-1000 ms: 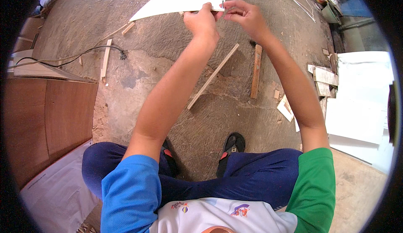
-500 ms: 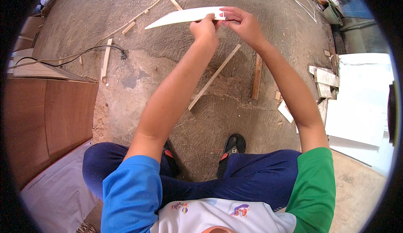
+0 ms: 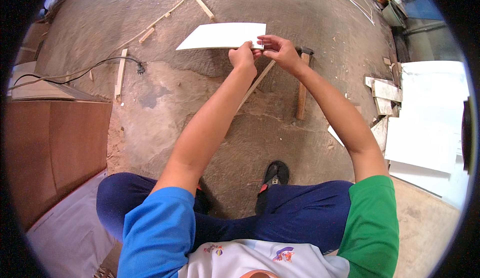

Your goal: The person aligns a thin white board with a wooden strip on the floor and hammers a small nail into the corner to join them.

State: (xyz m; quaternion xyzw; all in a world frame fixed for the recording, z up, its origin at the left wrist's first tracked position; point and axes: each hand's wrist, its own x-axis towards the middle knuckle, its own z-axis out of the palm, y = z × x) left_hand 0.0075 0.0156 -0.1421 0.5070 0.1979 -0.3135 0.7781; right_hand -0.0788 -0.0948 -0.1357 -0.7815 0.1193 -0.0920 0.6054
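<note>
White panel (image 3: 222, 35): one, held above the floor (image 3: 240, 143); we judged it light, stiff, smooth, chip-prone at corners.
Best hold: near edge, thumb above, fingers below, we reckoned.
Left hand (image 3: 242, 56): pinched panel's near edge, toward its right end.
Right hand (image 3: 281, 53): curled around panel's right end; firm pinch or not, we couldn't tell.
Hammer (image 3: 301, 95): one.
Wooden strips (image 3: 121, 74): we counted four, one short.
Plug (image 3: 140, 69): one.
</note>
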